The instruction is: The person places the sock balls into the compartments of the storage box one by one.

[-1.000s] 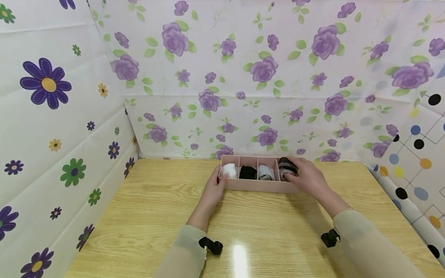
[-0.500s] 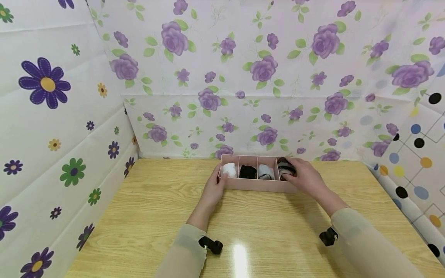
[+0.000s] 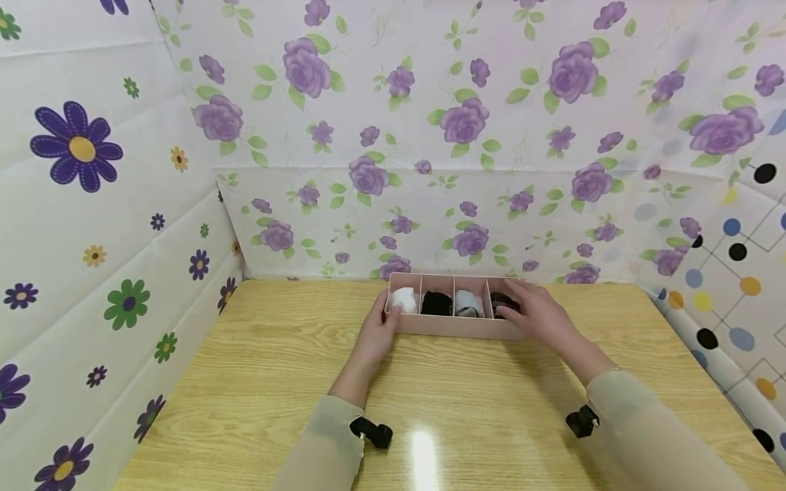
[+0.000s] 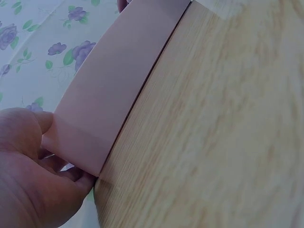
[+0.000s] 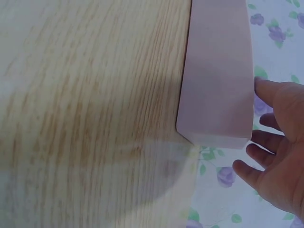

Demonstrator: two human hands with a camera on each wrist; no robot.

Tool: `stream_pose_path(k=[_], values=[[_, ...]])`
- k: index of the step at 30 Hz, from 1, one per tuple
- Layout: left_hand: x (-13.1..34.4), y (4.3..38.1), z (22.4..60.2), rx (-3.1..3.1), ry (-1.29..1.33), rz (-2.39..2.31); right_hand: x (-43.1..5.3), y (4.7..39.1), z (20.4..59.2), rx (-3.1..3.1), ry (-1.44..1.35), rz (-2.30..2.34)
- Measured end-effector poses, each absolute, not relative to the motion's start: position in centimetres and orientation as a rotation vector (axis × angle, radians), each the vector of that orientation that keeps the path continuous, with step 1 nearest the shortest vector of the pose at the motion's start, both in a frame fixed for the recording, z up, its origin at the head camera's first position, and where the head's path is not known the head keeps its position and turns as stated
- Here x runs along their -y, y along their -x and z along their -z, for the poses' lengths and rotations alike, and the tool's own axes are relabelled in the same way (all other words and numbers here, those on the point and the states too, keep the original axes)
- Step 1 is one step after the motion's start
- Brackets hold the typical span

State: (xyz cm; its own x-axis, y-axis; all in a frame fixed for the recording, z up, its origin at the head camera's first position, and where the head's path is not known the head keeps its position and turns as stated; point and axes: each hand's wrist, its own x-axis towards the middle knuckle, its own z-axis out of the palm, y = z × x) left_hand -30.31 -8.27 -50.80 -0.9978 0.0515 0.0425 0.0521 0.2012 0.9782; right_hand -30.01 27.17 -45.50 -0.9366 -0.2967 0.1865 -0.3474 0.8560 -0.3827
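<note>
A pink box (image 3: pixel 459 327) with a row of compartments stands on the wooden table near its back edge. My left hand (image 3: pixel 376 329) grips its left end, thumb over the rim; in the left wrist view the fingers curl round the pink end wall. From left to right it holds a white rolled sock (image 3: pixel 404 300), a black one, and a grey-and-white rolled sock (image 3: pixel 469 304). In the rightmost compartment lies a dark striped rolled sock (image 3: pixel 502 303), partly hidden by my right hand (image 3: pixel 540 312). That hand's fingers are loosely spread over the box's right end.
Behind the table (image 3: pixel 467 402) hangs a sheet with purple roses (image 3: pixel 368 176). A daisy-patterned sheet (image 3: pixel 129 232) covers the left side and a dotted one the right. A black camera mount sits on each wrist.
The dark striped sock has gone down into the rightmost compartment, and my right fingers have loosened from it. My left hand and the box have stayed in place.
</note>
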Motion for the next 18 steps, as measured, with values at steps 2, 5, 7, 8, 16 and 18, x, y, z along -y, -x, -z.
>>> stream_pose_path(k=[2, 5, 7, 8, 16, 18], values=[[8.3, 30.3, 50.7, 2.431, 0.100, 1.978, -27.2, 29.9, 45.6, 2.903, -0.505, -0.635], [8.3, 30.2, 50.3, 2.437, 0.099, 1.970, -27.1, 29.6, 45.6, 2.883, -0.506, -0.623], [8.4, 30.1, 49.9, 2.462, 0.109, 1.935, -27.0, 29.3, 45.6, 2.874, -0.498, -0.620], [8.5, 30.1, 49.7, 2.480, 0.119, 1.903, -27.0, 29.2, 45.6, 2.867, -0.497, -0.617], [9.9, 30.1, 48.5, 2.671, 0.263, 1.396, -26.5, 27.8, 45.6, 2.823, -0.500, -0.561], [10.2, 30.0, 48.2, 2.717, 0.289, 1.272, -26.3, 27.3, 45.6, 2.799, -0.518, -0.523]])
